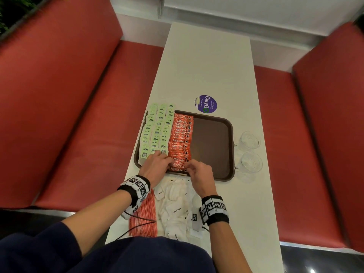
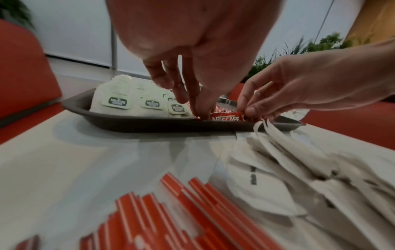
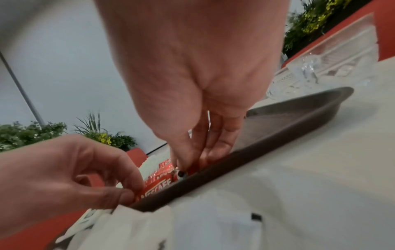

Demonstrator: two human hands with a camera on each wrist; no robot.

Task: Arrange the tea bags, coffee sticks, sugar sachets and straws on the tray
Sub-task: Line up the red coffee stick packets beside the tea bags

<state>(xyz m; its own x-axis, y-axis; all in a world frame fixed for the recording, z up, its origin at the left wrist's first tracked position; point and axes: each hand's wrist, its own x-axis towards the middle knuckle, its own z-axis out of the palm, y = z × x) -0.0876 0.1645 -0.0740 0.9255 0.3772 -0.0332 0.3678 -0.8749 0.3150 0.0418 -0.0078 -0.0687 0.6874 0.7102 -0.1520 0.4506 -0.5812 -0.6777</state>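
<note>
A brown tray holds green tea bags in columns on its left. A column of red coffee sticks lies beside them. The nearest coffee stick lies against the tray's near rim. My left hand pinches its left end and my right hand pinches its right end. White sugar sachets lie in a loose pile on the table between my wrists. Red-and-white straws lie under my left wrist.
Two clear glass cups stand just right of the tray. A purple round sticker is on the white table beyond it. Red bench seats flank the narrow table. The tray's right half is bare.
</note>
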